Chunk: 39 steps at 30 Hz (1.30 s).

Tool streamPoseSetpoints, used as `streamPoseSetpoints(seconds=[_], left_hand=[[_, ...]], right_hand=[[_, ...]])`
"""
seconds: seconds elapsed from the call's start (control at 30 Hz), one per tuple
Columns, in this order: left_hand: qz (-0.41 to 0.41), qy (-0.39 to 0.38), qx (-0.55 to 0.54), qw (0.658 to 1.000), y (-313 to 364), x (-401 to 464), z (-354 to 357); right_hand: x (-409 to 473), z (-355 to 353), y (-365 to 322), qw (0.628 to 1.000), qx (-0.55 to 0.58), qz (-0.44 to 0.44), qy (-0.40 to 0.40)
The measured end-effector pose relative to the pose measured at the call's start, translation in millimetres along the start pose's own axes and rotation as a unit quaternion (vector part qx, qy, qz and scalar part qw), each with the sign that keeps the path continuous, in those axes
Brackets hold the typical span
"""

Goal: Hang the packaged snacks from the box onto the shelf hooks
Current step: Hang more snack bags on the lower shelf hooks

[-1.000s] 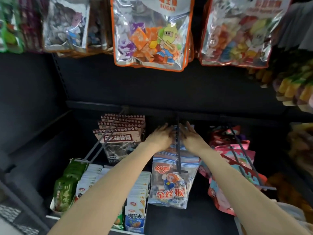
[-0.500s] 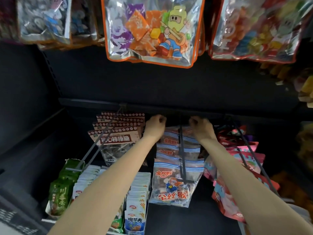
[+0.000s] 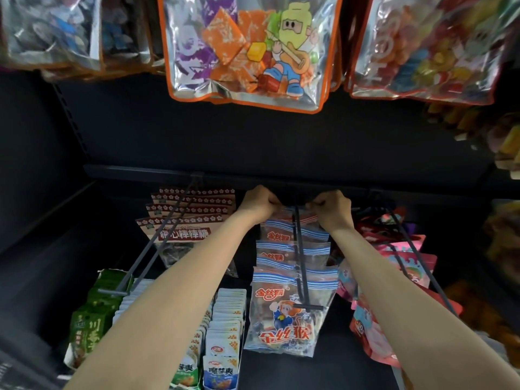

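Several blue-striped snack packs with a monkey cartoon hang in a row on the middle hook [image 3: 300, 263]; the front pack [image 3: 287, 313] hangs at the hook's tip. At the back of that hook, under the black rail [image 3: 168, 171], my left hand [image 3: 260, 204] and my right hand [image 3: 332, 208] each pinch a top corner of the rearmost pack [image 3: 294, 213]. Both sets of fingers are curled. That pack is mostly hidden behind my hands and the packs in front.
Brown lollipop packs [image 3: 185, 220] hang on the left hook, pink and red packs [image 3: 394, 249] on the right hook. Large clear candy bags [image 3: 247, 49] hang overhead. A display box [image 3: 225, 333] of small sachets and green packs [image 3: 90, 327] sit below left.
My hands have slid back along the middle hook to the rail and curled, pushing the rear pack deeper. The view has tilted slightly downward.
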<state>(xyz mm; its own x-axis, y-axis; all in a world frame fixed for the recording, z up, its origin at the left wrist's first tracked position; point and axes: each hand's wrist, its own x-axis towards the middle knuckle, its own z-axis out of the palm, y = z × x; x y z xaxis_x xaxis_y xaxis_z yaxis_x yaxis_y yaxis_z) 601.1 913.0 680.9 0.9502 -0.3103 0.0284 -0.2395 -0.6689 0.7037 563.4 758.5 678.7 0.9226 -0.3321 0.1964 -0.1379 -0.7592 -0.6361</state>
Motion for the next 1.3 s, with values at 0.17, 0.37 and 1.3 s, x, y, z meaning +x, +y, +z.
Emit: streamPoseSetpoints(seconds=[0.17, 0.37, 1.3], left_hand=[[-0.011, 0.067, 0.003, 0.998, 4.1, 12.8, 9.2], [0.034, 0.149, -0.026, 0.988, -4.3, 3.8, 16.7], [0.118, 0.132, 0.048, 0.983, -10.3, -33.2, 12.2]], right_hand=[[9.4, 4.5, 0.0, 1.0, 0.006, -0.002, 0.017], [2.9, 14.3, 7.0, 0.998, -0.013, -0.033, 0.055], [-26.6, -2.8, 4.0, 0.997, -0.042, -0.048, 0.044]])
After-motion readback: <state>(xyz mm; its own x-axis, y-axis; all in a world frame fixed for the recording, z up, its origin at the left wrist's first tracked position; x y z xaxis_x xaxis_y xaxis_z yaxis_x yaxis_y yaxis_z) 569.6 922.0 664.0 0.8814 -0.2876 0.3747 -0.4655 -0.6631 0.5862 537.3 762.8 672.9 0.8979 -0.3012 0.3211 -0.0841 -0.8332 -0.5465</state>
